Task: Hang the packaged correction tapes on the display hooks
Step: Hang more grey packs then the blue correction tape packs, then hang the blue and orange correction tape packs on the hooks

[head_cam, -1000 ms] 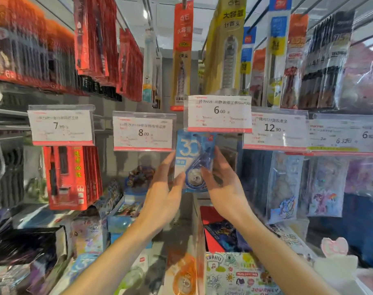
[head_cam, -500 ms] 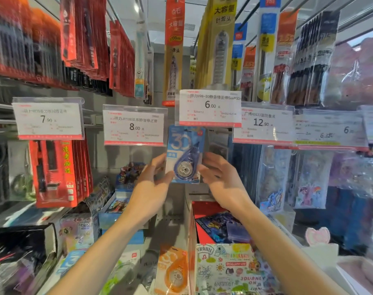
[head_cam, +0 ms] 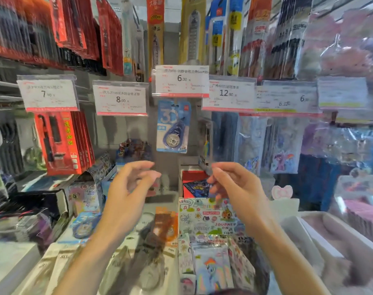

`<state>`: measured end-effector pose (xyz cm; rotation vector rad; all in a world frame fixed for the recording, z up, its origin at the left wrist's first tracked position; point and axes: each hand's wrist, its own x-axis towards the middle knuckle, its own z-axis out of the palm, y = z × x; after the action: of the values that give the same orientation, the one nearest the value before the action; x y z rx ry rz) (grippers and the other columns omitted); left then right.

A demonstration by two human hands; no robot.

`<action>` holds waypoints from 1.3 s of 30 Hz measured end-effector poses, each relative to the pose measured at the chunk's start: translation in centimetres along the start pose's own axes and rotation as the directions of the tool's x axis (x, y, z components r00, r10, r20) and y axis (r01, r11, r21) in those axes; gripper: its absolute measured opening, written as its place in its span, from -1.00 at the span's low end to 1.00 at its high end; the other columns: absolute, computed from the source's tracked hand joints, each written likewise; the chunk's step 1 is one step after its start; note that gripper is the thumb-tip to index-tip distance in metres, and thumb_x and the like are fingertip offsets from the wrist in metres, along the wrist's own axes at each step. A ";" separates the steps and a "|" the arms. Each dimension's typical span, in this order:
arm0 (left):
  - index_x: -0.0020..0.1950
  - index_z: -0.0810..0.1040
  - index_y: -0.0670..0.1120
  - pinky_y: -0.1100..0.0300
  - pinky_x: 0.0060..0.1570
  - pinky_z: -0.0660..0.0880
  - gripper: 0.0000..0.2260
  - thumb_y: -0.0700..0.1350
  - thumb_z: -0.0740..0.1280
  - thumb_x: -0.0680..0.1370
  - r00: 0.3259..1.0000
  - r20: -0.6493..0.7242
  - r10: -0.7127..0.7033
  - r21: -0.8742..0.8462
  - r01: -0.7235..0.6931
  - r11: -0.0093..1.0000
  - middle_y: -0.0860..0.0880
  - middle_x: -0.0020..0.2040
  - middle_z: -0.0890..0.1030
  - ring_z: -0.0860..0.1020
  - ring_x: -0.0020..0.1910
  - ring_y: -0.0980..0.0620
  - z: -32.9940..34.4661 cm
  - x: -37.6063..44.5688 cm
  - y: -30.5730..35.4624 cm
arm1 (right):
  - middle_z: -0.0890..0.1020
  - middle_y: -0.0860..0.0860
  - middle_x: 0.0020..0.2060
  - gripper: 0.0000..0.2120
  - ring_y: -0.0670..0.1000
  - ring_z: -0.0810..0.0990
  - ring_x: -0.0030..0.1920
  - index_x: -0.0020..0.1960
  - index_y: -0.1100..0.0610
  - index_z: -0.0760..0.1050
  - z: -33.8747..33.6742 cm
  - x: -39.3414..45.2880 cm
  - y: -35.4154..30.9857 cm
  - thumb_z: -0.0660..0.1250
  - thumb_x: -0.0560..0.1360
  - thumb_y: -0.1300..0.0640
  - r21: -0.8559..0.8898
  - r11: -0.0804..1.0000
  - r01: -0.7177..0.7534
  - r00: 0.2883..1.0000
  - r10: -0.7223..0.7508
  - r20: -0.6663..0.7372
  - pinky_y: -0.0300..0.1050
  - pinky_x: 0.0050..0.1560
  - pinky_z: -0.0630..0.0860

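price tags (head_cam: 120, 98) in a row mid-height | red packs (head_cam: 62, 141) hanging left | sticker box (head_cam: 209, 218) near centre | pony sticker sheets (head_cam: 285, 145) right

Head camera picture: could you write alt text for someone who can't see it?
A blue correction tape pack hangs under a 6.00 price tag in a stationery shop. Below it, the left hand and right hand hover empty, fingers loosely curled.
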<state>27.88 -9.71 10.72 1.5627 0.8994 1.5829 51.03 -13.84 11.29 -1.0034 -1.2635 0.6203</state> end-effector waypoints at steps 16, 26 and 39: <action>0.10 0.64 0.07 0.16 -0.06 0.62 -0.87 -0.13 0.39 0.60 0.991 -0.036 -0.127 -0.016 0.127 0.992 0.00 -0.05 0.77 0.74 -0.10 0.02 -11.1 -3.8 -5.1 | 0.75 0.08 -0.26 -0.87 -0.04 0.66 -0.36 -0.03 0.09 0.70 6.3 -7.2 0.7 0.37 0.62 0.19 0.026 0.993 -0.118 0.987 0.120 -0.111 -0.26 -0.36 0.61; 0.09 0.61 -0.05 0.39 -0.20 0.55 -0.85 -0.27 0.39 0.59 0.991 0.105 -0.083 0.111 0.071 0.991 0.02 -0.15 0.75 0.68 -0.27 0.14 -21.1 2.2 -7.4 | 0.73 0.08 -0.28 -0.91 -0.09 0.62 -0.36 0.01 0.09 0.67 16.8 -5.5 1.9 0.38 0.61 0.20 -0.108 0.990 -0.094 0.989 0.080 -0.127 -0.38 -0.40 0.50; 0.53 0.32 0.02 0.15 0.38 0.35 -0.56 -0.04 0.30 0.66 0.817 0.366 -0.446 0.778 -0.005 0.628 -0.04 0.49 0.35 0.45 0.41 -0.03 -22.5 6.8 -14.4 | 0.71 -0.01 -0.21 -0.85 -0.04 0.62 -0.25 -0.02 0.08 0.66 26.6 -1.5 11.8 0.32 0.60 0.22 -0.531 0.808 -0.256 0.916 0.378 0.133 -0.27 -0.21 0.51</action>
<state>5.72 3.53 1.12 2.1791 1.4576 0.4709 26.71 -2.44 0.01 -1.6468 -1.5209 0.6957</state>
